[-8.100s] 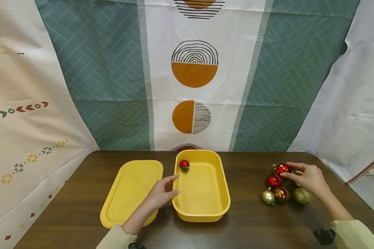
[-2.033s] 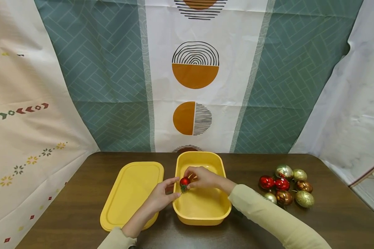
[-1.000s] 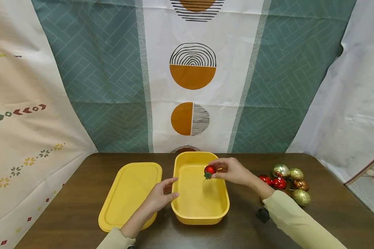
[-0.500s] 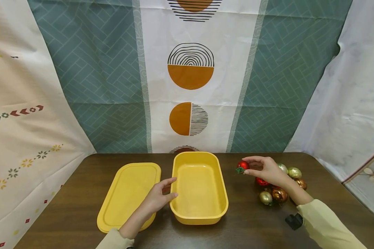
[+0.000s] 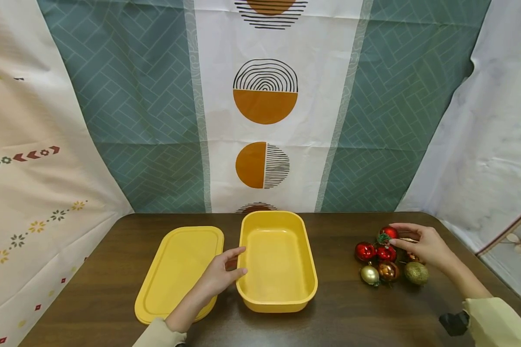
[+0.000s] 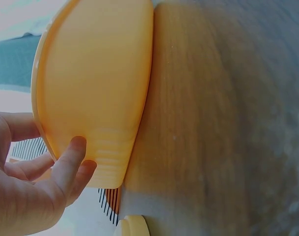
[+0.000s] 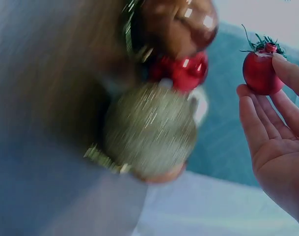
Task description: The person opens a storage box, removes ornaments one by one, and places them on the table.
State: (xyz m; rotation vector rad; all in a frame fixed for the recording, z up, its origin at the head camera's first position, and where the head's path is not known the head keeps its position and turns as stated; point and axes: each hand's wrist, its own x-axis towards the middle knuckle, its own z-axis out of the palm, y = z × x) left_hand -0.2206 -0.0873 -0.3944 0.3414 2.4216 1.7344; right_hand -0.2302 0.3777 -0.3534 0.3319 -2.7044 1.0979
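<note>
My right hand pinches a matte red Christmas bauble with a green sprig on its cap, over the back of a bauble cluster. In the cluster are two shiny red baubles, a small pale gold one, a copper one and a gold glitter one; others are partly hidden behind the hand. My left hand holds the left side of a yellow rectangular container, some fingertips over its rim and others against the outer wall in the left wrist view. The container's inside is bare.
A flat yellow lid lies on the brown wooden table, left of the container and partly under the left forearm. A patterned cloth hangs behind the table's far edge.
The right hand has taken the matte red bauble out of the container and carried it rightward to the cluster. The left hand has stayed at the container's left rim.
</note>
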